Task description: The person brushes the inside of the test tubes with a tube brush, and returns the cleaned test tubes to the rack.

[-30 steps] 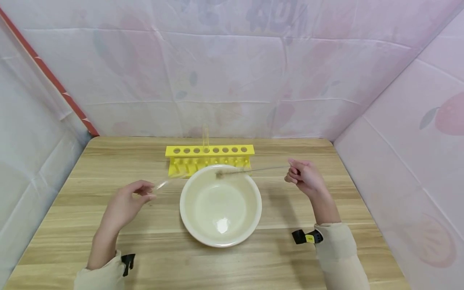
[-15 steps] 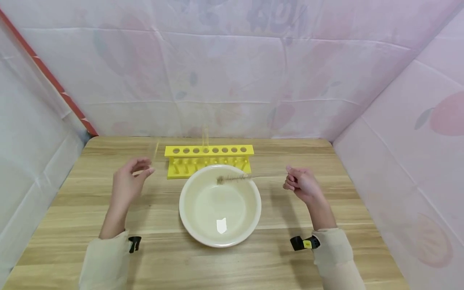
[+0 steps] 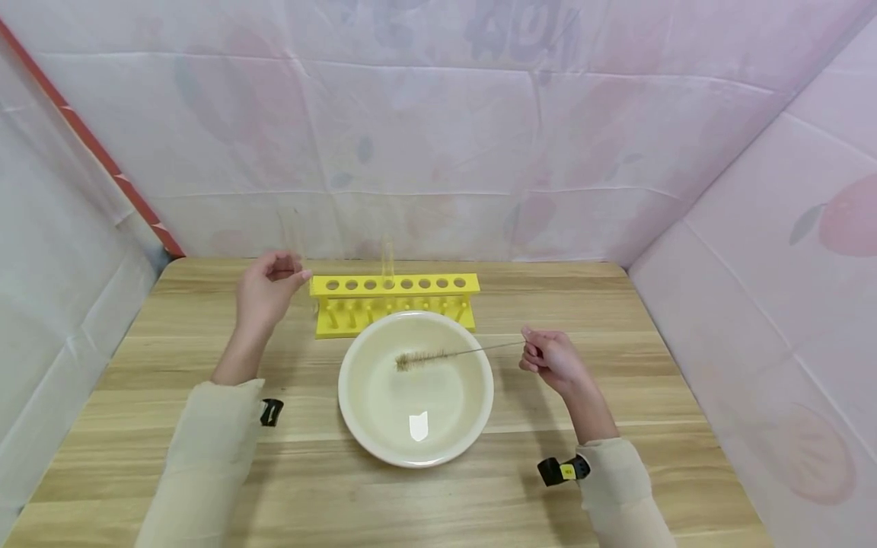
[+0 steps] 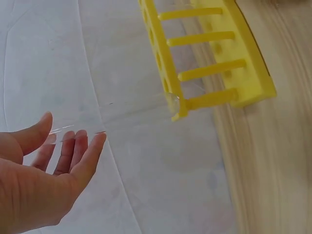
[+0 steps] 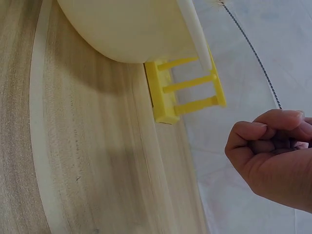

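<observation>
At the left end of the yellow test tube rack point(image 3: 438, 285), my left hand point(image 3: 263, 297) holds a clear test tube point(image 4: 139, 109) between thumb and fingers. The tube's far end is close by the rack's end hole in the left wrist view; whether it is inside or beside it I cannot tell. My right hand point(image 3: 558, 365) pinches the thin twisted-wire handle point(image 5: 253, 51) of a test tube brush point(image 3: 425, 358). Its tan bristles hang over the cream basin point(image 3: 348, 403). Another clear test tube point(image 3: 388, 262) stands upright in a middle hole of the rack.
The basin sits at the middle of the wooden table point(image 3: 411, 510), in front of the rack and partly hiding its base. Light patterned sheets point(image 3: 438, 152) hang behind the table and at both sides. A black band with a clip point(image 3: 563, 470) is on the right sleeve.
My left hand has carried the test tube forward and rightward to the rack's left end, turning it upright. The right hand has shifted left and nearer, bringing the brush further over the basin.
</observation>
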`<state>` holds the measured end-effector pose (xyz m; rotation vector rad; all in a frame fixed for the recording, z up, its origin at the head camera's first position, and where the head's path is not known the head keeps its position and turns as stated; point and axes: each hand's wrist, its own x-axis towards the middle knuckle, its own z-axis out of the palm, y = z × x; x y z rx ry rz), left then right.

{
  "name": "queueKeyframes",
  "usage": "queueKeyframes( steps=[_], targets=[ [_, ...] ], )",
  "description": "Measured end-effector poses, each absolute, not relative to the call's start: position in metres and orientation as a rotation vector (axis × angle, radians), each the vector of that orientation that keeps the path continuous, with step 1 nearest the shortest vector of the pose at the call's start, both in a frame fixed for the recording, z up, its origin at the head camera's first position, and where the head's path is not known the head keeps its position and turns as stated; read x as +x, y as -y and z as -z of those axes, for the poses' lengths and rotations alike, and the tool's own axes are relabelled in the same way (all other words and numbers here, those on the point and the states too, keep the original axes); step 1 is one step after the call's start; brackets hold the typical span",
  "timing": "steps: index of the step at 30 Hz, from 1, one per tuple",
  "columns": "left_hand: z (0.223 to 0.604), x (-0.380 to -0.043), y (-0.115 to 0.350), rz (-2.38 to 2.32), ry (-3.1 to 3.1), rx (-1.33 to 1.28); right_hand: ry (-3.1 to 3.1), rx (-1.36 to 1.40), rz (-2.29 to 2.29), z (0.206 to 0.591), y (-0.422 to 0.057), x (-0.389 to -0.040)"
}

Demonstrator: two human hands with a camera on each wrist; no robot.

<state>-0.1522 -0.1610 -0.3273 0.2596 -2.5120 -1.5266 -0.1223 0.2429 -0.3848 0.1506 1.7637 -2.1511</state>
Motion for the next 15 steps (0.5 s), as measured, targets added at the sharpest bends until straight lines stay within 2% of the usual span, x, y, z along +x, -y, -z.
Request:
queueKeyframes(
  steps=[15],
  targets=[
    [0.323, -0.190, 0.149, 1.500, 2.458, 0.194, -1.797, 0.175, 2.099, 0.386, -0.238, -0.121]
  ],
)
